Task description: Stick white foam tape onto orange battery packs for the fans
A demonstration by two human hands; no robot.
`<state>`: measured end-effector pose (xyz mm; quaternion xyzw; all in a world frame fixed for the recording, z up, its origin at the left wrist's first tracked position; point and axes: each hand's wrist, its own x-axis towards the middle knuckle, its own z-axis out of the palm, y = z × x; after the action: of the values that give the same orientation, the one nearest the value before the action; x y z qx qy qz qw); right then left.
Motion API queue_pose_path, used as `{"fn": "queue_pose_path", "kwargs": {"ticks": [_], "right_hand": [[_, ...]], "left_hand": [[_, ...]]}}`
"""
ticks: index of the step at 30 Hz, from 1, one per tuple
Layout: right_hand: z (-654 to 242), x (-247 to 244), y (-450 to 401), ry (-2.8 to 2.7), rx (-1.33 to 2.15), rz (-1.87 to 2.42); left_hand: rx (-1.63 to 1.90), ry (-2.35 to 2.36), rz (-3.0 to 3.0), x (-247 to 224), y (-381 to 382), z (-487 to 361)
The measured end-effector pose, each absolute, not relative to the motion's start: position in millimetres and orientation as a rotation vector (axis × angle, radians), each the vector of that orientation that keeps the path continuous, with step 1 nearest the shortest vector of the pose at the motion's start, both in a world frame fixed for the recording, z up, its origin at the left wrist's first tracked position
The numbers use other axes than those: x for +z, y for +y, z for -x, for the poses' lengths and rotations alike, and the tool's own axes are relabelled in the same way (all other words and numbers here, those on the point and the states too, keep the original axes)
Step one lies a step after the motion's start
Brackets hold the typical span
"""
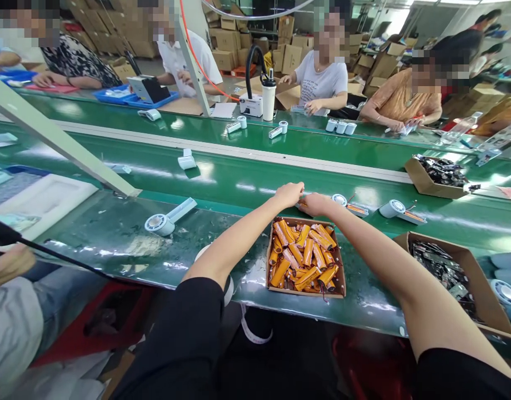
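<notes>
My left hand is reached out over the near edge of the green belt, its fingers closed. Close beside it, my right hand is closed too. A small orange and pale part shows between the two hands, but most of it is hidden by my fingers. Below my wrists stands a cardboard box filled with orange-wrapped battery cells with thin wires. Just right of my right hand lies a pale blue handheld fan with an orange cell in its handle. A similar fan lies farther right.
Another fan body lies on the bench to the left. Boxes of dark metal parts stand on the right. A slanted metal post crosses the left side. Several co-workers sit across the belt; another person's hand is at left.
</notes>
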<state>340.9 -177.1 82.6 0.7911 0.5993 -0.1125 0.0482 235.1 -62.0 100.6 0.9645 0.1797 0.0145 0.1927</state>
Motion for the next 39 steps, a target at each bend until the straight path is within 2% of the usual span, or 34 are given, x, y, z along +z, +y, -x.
{"fn": "queue_pose_path", "kwargs": {"ticks": [2, 5, 8, 10, 12, 15, 16, 18, 20, 21, 23, 25, 27, 31, 33, 36, 38, 39], "right_hand": [[-348, 93, -183, 1.885, -0.368, -2.394], [-354, 109, -217, 1.938, -0.355, -2.450], [-340, 121, -283, 2.008, -0.150, -2.803], [-312, 123, -334, 2.086, -0.001, -3.143], [-270, 118, -376, 2.185, -0.060, -3.364], [-195, 101, -404, 2.365, -0.435, -3.492], [-170, 95, -403, 2.395, -0.645, -3.534], [-120, 85, -391, 2.340, -1.293, -3.520], [-77, 77, -373, 2.247, -1.948, -3.226], [-59, 74, -364, 2.229, -2.145, -3.034], [-31, 66, -351, 2.256, -2.254, -2.748], [-16, 56, -348, 2.313, -2.102, -2.564], [-14, 46, -353, 2.301, -1.810, -2.359], [-51, 52, -371, 2.281, -1.416, -2.105], [-86, 71, -376, 2.303, -1.211, -2.403], [-147, 101, -369, 1.946, -0.384, -3.126], [-183, 112, -359, 1.666, 0.067, -3.204], [-197, 114, -354, 1.592, 0.138, -3.161]], "left_hand": [[0.148, 0.462, -2.698, 109, -66, -201], [0.326, 0.477, -2.684, 103, -67, -105], [0.510, 0.549, -2.688, 73, -59, 25], [0.401, 0.401, -2.798, 47, -53, 104], [0.357, 0.363, -2.880, 26, -54, 162], [0.523, 0.479, -2.926, 23, -82, 197], [0.589, 0.518, -2.930, 30, -96, 196], [0.672, 0.540, -2.935, 49, -125, 182], [0.729, 0.446, -2.933, 69, -147, 161], [0.747, 0.373, -2.931, 77, -154, 152], [0.814, 0.245, -2.924, 88, -160, 140], [0.934, 0.241, -2.902, 90, -157, 137], [1.049, 0.326, -2.857, 85, -150, 140], [1.090, 0.439, -2.747, 67, -142, 147], [1.088, 0.445, -2.717, 61, -145, 146], [1.097, 0.381, -2.710, 62, -151, 135], [1.112, 0.308, -2.712, 66, -155, 123], [1.117, 0.273, -2.713, 69, -158, 117]]}}
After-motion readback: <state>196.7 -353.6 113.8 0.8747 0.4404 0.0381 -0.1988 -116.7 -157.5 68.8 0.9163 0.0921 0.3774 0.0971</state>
